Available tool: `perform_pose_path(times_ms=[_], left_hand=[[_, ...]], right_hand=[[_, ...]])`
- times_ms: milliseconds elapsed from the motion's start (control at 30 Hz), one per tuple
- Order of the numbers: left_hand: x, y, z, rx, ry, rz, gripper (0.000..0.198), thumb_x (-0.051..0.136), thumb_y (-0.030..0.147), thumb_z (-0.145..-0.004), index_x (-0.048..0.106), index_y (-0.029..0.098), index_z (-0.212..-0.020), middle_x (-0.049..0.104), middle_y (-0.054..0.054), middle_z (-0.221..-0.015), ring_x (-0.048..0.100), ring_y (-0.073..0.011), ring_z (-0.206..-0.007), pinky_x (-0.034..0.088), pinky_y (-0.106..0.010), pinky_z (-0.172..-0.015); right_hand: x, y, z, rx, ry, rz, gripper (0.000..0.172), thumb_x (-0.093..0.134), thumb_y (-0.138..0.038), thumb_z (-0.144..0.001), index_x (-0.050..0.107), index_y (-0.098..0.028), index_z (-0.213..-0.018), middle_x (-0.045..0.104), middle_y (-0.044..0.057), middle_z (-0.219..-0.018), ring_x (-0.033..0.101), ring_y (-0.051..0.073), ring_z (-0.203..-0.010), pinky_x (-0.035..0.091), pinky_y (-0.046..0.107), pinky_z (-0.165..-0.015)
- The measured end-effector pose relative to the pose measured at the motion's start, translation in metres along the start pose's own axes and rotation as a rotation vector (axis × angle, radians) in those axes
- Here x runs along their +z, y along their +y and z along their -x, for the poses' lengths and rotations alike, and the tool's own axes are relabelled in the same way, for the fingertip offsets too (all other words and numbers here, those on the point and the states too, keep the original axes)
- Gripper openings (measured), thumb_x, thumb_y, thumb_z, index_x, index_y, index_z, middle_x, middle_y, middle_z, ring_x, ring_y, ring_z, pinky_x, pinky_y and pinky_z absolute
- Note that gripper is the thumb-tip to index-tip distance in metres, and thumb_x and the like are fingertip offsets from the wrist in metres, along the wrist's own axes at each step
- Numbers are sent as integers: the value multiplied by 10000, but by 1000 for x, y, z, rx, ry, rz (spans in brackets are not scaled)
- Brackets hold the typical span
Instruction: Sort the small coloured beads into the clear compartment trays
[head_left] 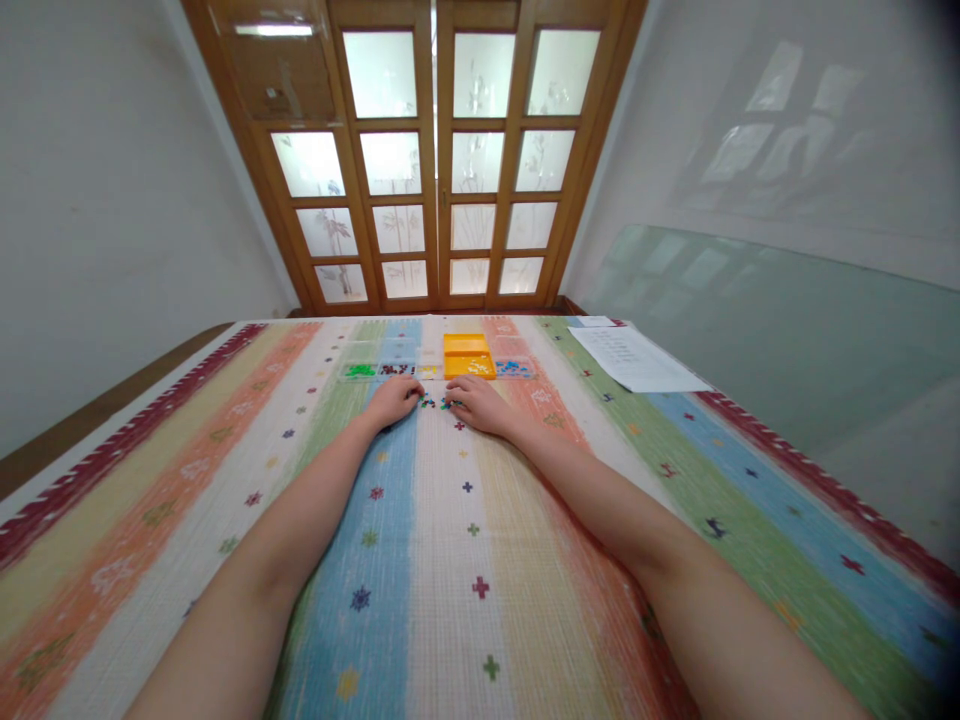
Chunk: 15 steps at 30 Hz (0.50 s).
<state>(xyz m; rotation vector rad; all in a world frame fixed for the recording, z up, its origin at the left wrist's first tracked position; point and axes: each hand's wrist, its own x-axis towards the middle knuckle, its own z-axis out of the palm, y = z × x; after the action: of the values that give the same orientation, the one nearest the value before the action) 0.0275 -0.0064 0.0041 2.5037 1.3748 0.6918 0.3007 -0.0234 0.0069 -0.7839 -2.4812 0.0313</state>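
Observation:
Across the table, my left hand rests on the cloth with its fingers curled together at a small loose pile of mixed coloured beads. Facing it from the right, my right hand has its fingers bent down and drawn together at the edge of the same beads. Whatever the fingertips hold is too small to make out. Just behind the hands stand clear boxes: one with green beads, one with dark brown beads, one with yellow beads and one with blue beads. An open orange box holds pale beads.
A striped, patterned cloth covers the table. Printed paper sheets lie at the far right. Beyond the table's far edge are wooden doors with glass panes. A pale green glass panel leans along the right wall.

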Motion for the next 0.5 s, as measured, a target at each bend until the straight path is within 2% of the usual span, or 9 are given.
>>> perform_pose_path(times_ms=[267, 500], left_hand=[[1, -6, 1, 55, -3, 29, 205, 625, 221, -892, 805, 216, -990, 723, -71, -982, 654, -231, -952, 492, -353, -921], [0, -5, 0, 21, -20, 61, 147, 660, 240, -898, 797, 216, -944, 729, -65, -972, 647, -226, -948, 493, -348, -911]], right_hand=[[2, 2, 0, -10, -2, -18, 155, 675, -210, -967, 784, -250, -1070, 712, 98, -1238, 641, 259, -1168, 492, 432, -1041], [3, 0, -2, -23, 6, -45, 176, 646, -183, -971, 780, -246, -1067, 722, 94, -1177, 647, 252, -1116, 502, 425, -1013]])
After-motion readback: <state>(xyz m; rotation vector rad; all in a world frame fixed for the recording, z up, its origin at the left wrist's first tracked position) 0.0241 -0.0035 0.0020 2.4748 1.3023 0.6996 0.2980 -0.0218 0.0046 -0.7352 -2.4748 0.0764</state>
